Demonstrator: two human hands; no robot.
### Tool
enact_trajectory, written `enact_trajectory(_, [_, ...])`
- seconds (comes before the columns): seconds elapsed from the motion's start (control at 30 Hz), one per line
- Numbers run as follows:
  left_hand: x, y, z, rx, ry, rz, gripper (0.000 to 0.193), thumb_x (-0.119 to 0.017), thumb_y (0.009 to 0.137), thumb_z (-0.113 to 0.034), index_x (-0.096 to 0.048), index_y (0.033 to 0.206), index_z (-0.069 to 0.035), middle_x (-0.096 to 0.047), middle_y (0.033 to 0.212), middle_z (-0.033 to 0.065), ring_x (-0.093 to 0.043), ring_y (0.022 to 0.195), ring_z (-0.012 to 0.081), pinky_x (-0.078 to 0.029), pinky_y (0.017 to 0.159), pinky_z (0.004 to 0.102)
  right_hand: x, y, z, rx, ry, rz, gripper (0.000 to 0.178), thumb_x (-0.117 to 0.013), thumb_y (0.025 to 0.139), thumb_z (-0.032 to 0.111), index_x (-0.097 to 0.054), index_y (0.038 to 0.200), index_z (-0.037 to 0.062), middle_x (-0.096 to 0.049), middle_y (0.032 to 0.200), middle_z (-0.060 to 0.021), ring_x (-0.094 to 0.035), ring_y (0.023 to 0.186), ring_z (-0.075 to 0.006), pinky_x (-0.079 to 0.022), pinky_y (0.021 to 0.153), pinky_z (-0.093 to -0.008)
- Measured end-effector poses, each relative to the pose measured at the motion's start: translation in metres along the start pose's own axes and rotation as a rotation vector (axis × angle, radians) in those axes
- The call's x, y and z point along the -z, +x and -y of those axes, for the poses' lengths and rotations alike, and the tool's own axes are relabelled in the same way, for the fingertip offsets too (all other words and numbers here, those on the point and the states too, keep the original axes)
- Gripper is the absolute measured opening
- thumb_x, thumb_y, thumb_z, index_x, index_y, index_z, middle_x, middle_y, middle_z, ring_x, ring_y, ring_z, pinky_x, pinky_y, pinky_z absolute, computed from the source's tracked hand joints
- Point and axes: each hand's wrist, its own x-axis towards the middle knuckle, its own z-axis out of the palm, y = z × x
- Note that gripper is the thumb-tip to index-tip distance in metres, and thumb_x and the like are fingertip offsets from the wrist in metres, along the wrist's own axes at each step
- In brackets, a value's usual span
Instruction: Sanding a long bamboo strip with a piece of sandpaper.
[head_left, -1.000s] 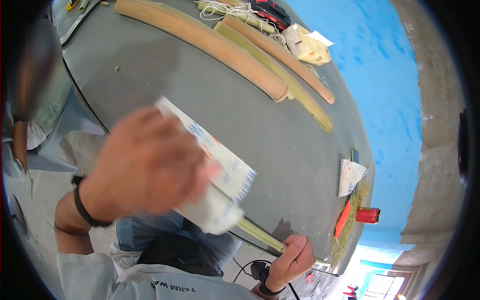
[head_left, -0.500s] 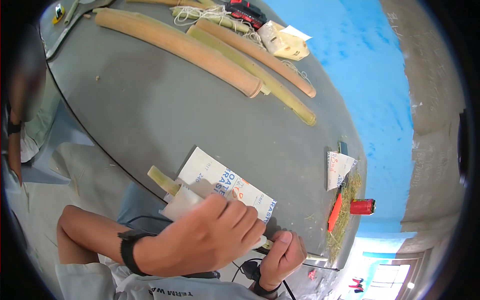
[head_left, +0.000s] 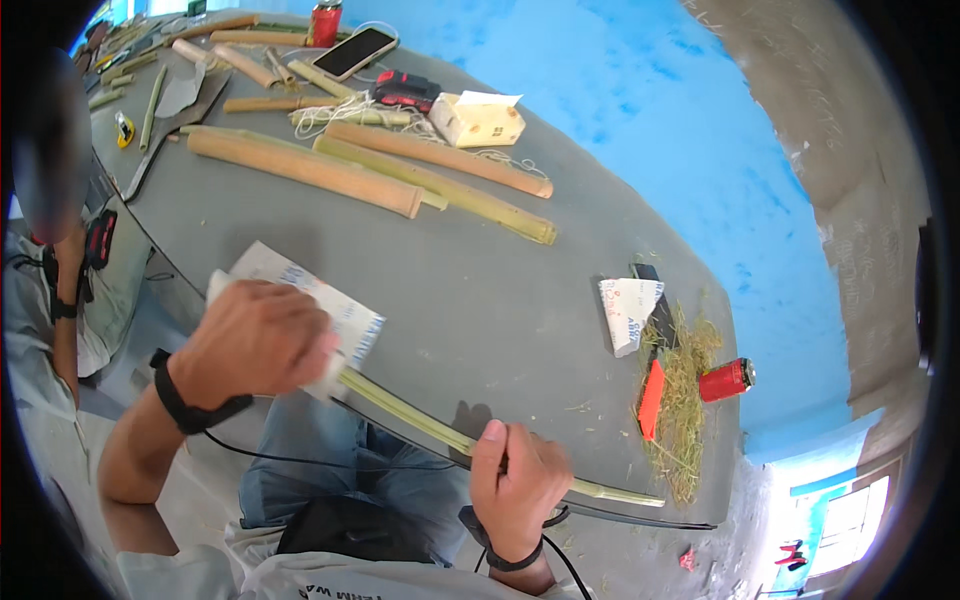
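- the left hand (head_left: 258,340) is closed on a white sheet with blue print, probably sandpaper (head_left: 345,312), wrapped about one stretch of the work.
- the right hand (head_left: 522,480), well apart from the left, grips a thin, pale-green strip of split bamboo (head_left: 410,417) directly, thumb uppermost.
- the strip's long axis runs from the left hand, slanting nearer the body, through the right and out past it; its left end is hidden.
- beyond the right hand lies a pile of yellow-green shavings (head_left: 692,430).

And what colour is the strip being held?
The bamboo strip is pale yellow-green, best in head view.
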Motion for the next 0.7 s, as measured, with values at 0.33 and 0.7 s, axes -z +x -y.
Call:
enact_trajectory(0.33, [-0.021, -0.001, -0.038, 0.059, 0.082, -0.028, 0.017, -0.063, 0.084, -0.019, -0.064, 0.072, -0.007, -0.065, 0.072, 0.0093, -0.063, 0.067, 0.0320, -0.051, 0.066, 0.0438, -0.001, -0.001, 0.001, 0.007, -0.031, -0.053, 0.036, -0.066, 0.094, 0.020, -0.050, 0.064, 0.0114, -0.045, 0.050, -0.0048, -0.044, 0.043, -0.0271, -0.033, 0.046, -0.0395])
enact_trajectory(0.7, [-0.060, 0.022, -0.100, -0.118, -0.007, -0.246, 0.028, -0.068, 0.084, -0.029, -0.061, 0.062, -0.013, -0.057, 0.058, 0.0028, -0.059, 0.054, 0.0225, -0.046, 0.050, 0.0358, -0.008, -0.004, 0.001, 0.035, -0.107, -0.080, 0.037, -0.059, 0.099, 0.021, -0.053, 0.065, 0.0101, -0.050, 0.052, -0.0093, -0.050, 0.045, -0.0318, -0.036, 0.046, -0.0433])
